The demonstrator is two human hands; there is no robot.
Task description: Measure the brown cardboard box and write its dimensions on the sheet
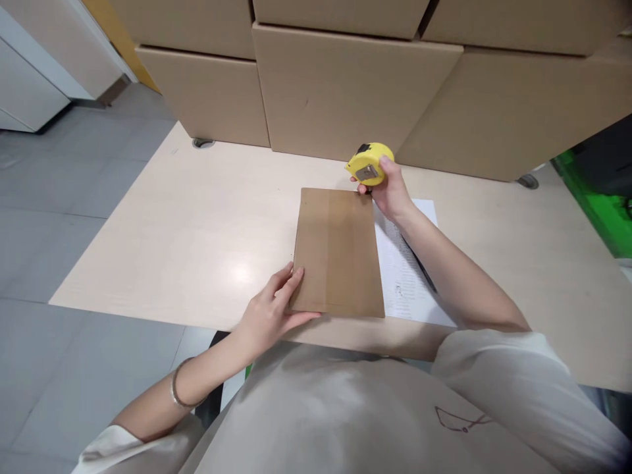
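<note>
1 flat rect. brown cardboard sheet (338,251) on desk (197,224): left hand (269,315) pinching corner; right hand (390,191) gripping rounded yellow plastic tape measure (369,163).

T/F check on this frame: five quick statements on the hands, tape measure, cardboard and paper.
1. The right hand holds a yellow tape measure. True.
2. The left hand rests on the paper. False: it touches the cardboard at its near-left corner.
3. The tape measure is at the cardboard's far-right corner. True.
4. The paper lies left of the cardboard. False: it lies to the right.
5. Boxes stand at the back of the table. True.
</note>
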